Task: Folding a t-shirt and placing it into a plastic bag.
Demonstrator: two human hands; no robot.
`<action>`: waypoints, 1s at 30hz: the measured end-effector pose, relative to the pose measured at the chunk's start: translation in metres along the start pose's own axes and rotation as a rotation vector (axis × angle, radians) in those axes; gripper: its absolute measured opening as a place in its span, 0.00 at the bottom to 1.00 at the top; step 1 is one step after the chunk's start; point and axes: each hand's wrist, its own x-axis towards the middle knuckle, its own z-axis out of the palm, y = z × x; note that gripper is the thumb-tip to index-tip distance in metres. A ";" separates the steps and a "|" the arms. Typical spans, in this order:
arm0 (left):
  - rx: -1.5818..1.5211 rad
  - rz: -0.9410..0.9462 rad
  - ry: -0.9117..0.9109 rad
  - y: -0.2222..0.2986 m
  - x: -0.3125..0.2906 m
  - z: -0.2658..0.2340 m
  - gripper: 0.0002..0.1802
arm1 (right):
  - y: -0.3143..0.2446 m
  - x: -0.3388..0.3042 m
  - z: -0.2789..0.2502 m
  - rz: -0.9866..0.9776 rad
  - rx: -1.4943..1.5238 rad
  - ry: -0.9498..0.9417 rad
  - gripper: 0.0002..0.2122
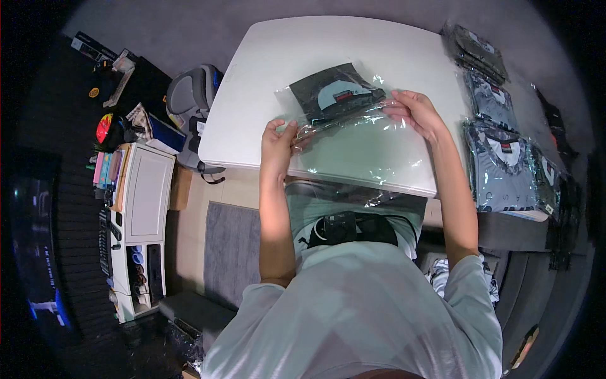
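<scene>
A folded dark shirt with a pale blue neck area lies on the white table, inside or under a clear plastic bag. The bag's loose near part stretches toward me and past the table's front edge. My left hand pinches the bag near the shirt's near left corner. On the other side, my right hand grips the film beside the shirt's right edge, thumb and fingers closed on it. Glare on the plastic hides where exactly the bag's opening lies.
Several bagged folded shirts lie in piles along the right, beside the table. At the left stand a grey child seat and a white cabinet with books on top. A grey mat covers part of the floor.
</scene>
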 end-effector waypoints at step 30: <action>0.062 0.308 -0.237 0.108 -0.049 -0.017 0.32 | -0.043 -0.104 0.052 -0.430 0.253 0.120 0.10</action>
